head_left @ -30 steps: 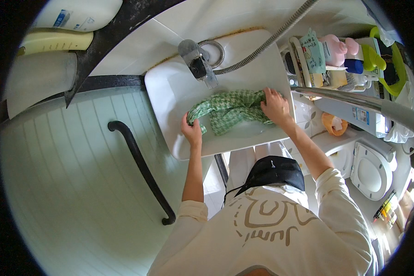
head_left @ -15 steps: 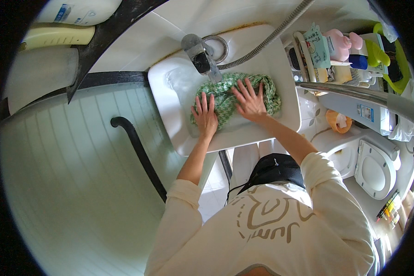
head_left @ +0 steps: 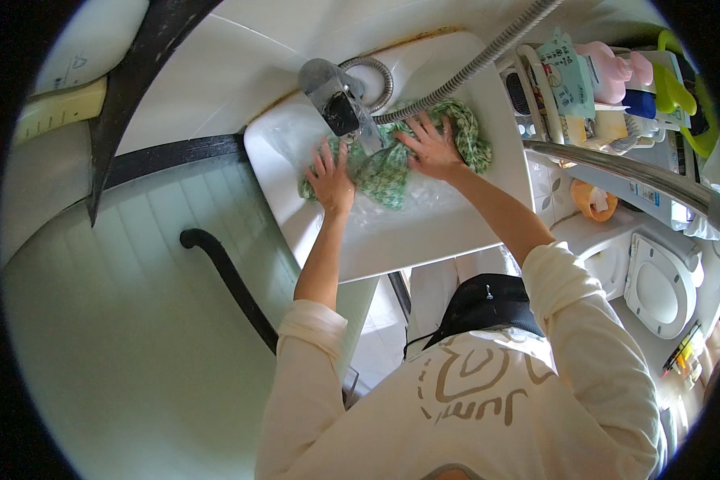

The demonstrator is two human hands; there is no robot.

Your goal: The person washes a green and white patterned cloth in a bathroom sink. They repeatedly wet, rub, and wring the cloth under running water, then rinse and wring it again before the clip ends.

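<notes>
A wet, bunched-up cloth [head_left: 382, 182] with a green and white pattern lies in the white sink [head_left: 448, 232], spread across its width. Both palms press down on it. My left hand [head_left: 333, 182] rests on the cloth's left part, fingers stretched out and apart. On the right part lies my right hand [head_left: 434, 150], also open with spread fingers. Sudsy-looking water shows around the cloth. Directly above it juts the tap [head_left: 330, 96], whose body hides some of the cloth between the hands.
A ribbed metal hose [head_left: 488, 60] arches over the sink's back. To the right run a metal bar [head_left: 616, 160] and a shelf with a pink bottle [head_left: 608, 74]. Beyond are an orange bin [head_left: 592, 200] and a toilet [head_left: 660, 288]. Left stands a frosted panel with a black handle [head_left: 232, 280].
Both hands have pushed away from me toward the sink's back, and the cloth has shifted with them, its left part going further under the tap. The view has moved slightly.
</notes>
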